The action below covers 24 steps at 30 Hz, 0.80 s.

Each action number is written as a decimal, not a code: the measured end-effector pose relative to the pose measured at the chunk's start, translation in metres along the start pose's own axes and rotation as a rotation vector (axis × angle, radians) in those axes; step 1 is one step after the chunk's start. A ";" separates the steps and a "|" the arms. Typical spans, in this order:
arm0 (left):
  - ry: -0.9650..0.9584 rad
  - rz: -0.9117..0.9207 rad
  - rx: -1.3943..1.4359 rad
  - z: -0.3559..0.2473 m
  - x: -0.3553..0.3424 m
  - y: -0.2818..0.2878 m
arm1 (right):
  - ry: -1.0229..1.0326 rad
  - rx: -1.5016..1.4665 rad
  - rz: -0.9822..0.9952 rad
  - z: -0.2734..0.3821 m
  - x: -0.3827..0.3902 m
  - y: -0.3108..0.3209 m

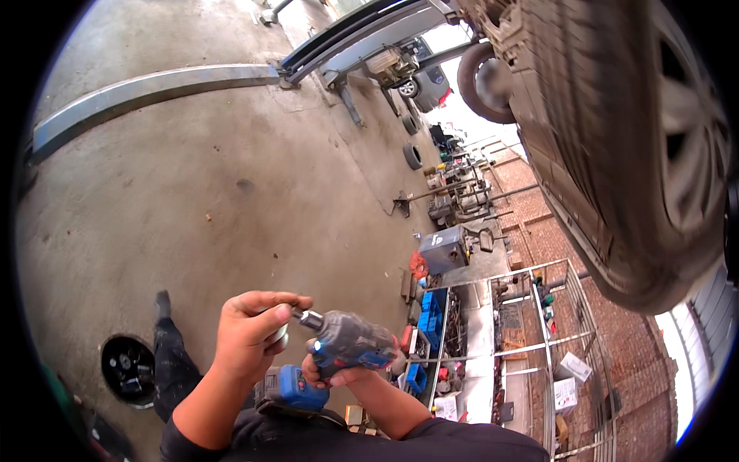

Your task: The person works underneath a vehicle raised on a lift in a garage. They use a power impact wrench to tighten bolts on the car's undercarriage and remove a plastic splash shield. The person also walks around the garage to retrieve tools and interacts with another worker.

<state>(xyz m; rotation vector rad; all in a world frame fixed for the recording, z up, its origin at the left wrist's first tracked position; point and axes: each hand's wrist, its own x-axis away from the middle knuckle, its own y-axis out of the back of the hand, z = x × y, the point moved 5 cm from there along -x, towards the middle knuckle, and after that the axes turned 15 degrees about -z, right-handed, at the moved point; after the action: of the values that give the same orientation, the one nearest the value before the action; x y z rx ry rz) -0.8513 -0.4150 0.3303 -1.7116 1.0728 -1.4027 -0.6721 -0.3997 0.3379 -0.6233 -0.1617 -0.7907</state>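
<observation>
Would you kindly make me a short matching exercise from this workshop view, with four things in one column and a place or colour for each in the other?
Things:
1. Power tool
2. Left hand
3. Brick wall
4. Nearest tyre

Places and colours:
A. Upper right of the picture
B. Held in the right hand
C. Reddish brown
D. By the tip of the power tool

Right pairs: 1-B, 2-D, 3-C, 4-A
</observation>
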 end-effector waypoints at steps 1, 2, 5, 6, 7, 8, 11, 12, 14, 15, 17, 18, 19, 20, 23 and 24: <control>0.013 0.000 0.014 -0.015 -0.029 0.008 | -0.063 -0.007 0.015 0.004 -0.033 0.009; 0.016 0.004 0.018 -0.029 -0.057 0.016 | -0.119 -0.017 0.042 0.008 -0.063 0.020; 0.016 -0.049 0.031 -0.071 -0.140 0.016 | -0.176 -0.014 0.063 0.028 -0.157 0.045; 0.016 -0.075 0.032 -0.086 -0.169 0.014 | -0.172 -0.009 0.059 0.035 -0.188 0.053; 0.018 -0.037 0.027 -0.101 -0.203 0.009 | -0.172 0.001 0.027 0.043 -0.220 0.062; 0.023 -0.047 0.013 -0.116 -0.235 0.000 | -0.168 -0.018 0.000 0.055 -0.249 0.067; 0.120 -0.023 -0.024 -0.143 -0.325 -0.024 | -0.143 -0.022 -0.064 0.096 -0.319 0.086; 0.154 -0.016 -0.046 -0.147 -0.353 -0.038 | -0.130 -0.031 -0.088 0.111 -0.337 0.097; 0.228 0.005 -0.097 -0.151 -0.410 -0.075 | -0.093 -0.052 -0.142 0.143 -0.368 0.123; 0.264 0.018 -0.118 -0.149 -0.436 -0.095 | -0.024 -0.015 -0.157 0.162 -0.381 0.133; 0.350 0.032 -0.139 -0.137 -0.488 -0.139 | 0.052 0.012 -0.268 0.196 -0.393 0.160; 0.380 0.031 -0.161 -0.130 -0.513 -0.163 | 0.096 0.023 -0.318 0.217 -0.401 0.173; 0.424 0.072 -0.194 -0.121 -0.538 -0.186 | 0.138 0.030 -0.346 0.246 -0.411 0.177; 0.405 0.082 -0.227 -0.114 -0.561 -0.215 | 0.194 0.020 -0.339 0.266 -0.420 0.194; 0.490 0.216 -0.402 -0.084 -0.632 -0.291 | 0.332 0.114 -0.531 0.332 -0.431 0.235; 0.495 0.286 -0.463 -0.074 -0.655 -0.325 | 0.386 0.178 -0.587 0.356 -0.436 0.251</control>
<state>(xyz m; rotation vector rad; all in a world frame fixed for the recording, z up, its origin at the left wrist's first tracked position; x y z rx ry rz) -0.9206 0.3165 0.3493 -1.4459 1.9590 -1.5041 -0.7688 0.2087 0.3526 -0.2393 -0.0572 -1.4307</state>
